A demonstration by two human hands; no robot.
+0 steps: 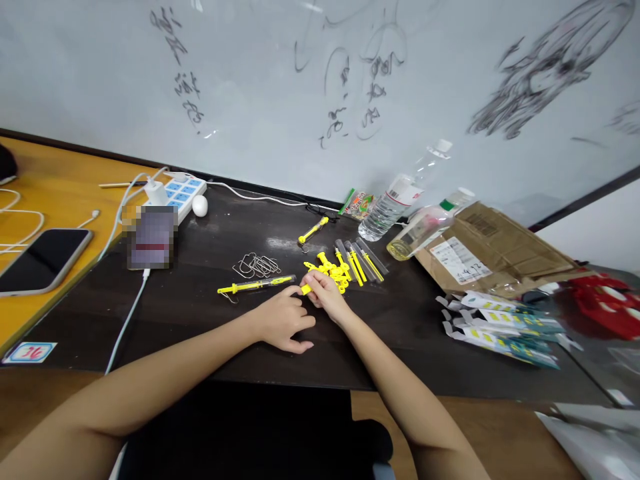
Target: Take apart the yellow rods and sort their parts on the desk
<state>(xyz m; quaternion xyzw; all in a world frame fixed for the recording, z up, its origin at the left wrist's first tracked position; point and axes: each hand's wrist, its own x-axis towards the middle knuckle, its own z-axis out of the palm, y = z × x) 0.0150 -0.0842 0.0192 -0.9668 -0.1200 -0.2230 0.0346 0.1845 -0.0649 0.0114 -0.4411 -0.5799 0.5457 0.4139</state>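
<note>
My right hand (326,297) is closed, its fingertips pinching a small yellow plastic piece (306,289). My left hand (286,320) is beside it, fingers apart and partly bent, with one fingertip against the yellow piece. Just beyond my right hand lies a heap of yellow plastic parts (327,263). Clear tubes (363,260) with yellow sticks lie to its right. On the left, a yellow and clear tube assembly (255,285) has a wire hook at one end. A pile of metal wire hooks (257,265) sits behind it. Another yellow assembly (313,230) lies farther back.
Two plastic bottles, one with water (393,207) and one with yellowish liquid (425,230), stand back right near a cardboard package (493,243). Flattened boxes (500,327) lie at right. A power strip (185,193), a charging phone (151,237) and a white cable (127,320) are at left.
</note>
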